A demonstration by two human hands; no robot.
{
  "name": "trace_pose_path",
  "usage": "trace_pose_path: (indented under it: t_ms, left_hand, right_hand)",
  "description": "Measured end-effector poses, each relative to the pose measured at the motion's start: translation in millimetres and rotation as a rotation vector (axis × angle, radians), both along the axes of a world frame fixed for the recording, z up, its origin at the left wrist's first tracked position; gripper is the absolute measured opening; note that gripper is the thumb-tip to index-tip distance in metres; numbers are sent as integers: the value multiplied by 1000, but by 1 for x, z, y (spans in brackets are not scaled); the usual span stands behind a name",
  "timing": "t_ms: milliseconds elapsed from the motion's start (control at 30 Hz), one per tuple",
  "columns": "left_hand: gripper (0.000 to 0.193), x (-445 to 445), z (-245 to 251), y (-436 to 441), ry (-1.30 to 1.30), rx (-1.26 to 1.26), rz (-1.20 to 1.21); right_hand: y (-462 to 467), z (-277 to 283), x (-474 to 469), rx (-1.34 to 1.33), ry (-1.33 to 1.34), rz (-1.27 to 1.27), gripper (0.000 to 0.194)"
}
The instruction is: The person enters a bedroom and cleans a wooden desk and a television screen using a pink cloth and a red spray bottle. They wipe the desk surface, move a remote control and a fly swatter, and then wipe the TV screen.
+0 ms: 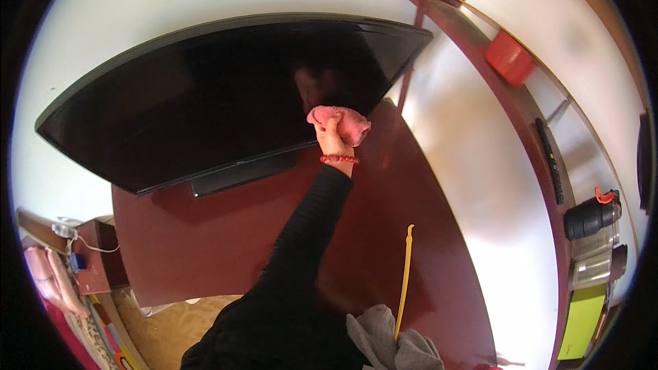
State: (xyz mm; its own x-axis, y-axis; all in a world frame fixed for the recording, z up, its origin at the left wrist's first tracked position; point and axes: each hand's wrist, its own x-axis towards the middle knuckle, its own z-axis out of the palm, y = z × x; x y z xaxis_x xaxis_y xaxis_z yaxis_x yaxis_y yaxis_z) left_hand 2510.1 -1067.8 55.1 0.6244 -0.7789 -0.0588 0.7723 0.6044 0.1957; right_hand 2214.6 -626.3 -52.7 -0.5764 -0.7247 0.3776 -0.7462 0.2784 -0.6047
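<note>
My left hand point(331, 136), in a black sleeve and with a red bead bracelet point(340, 159) at the wrist, grips a bunched pink cloth point(345, 124). Hand and cloth are at the lower right edge of a black flat-screen television point(221, 97), whose screen shows a faint reflection above them. The television's black stand point(241, 174) rests on a dark red tabletop point(205, 246). My right hand is out of view. At the bottom, grey fabric point(378, 329) and a yellow cord point(405, 277) appear in front of the tabletop.
Along the right, a dark red shelf point(519, 113) holds a red container point(510, 58), a remote control point(549, 159), a black bottle point(588, 221), a clear container point(591, 271) and a lime-green item point(581, 324). At lower left are a small dark red cabinet point(95, 267) with a cable and colourful fabrics.
</note>
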Motion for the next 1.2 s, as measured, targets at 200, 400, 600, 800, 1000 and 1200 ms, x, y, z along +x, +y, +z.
trace_pose_path:
  t_ms: [200, 400, 600, 800, 1000, 1200]
  left_hand:
    - [22, 130, 40, 117, -298, 177, 369]
    - [42, 302, 24, 189, -646, 739, 1120]
    - [46, 401, 4, 214, -893, 790, 1433]
    - [64, 329, -56, 174, -850, 877, 1141]
    - [25, 165, -82, 99, -1581, 779, 751]
    - [28, 102, 46, 45, -2096, 163, 131]
  right_hand:
    - [-22, -7, 17, -111, 91, 9, 7]
    - [-29, -1, 33, -64, 9, 100, 4]
    - [-10, 19, 43, 203, -318, 306, 6]
    - [0, 39, 49, 429, -478, 493, 11]
    - [20, 35, 31, 476, -343, 419, 9]
    - [42, 33, 26, 429, -414, 282, 9]
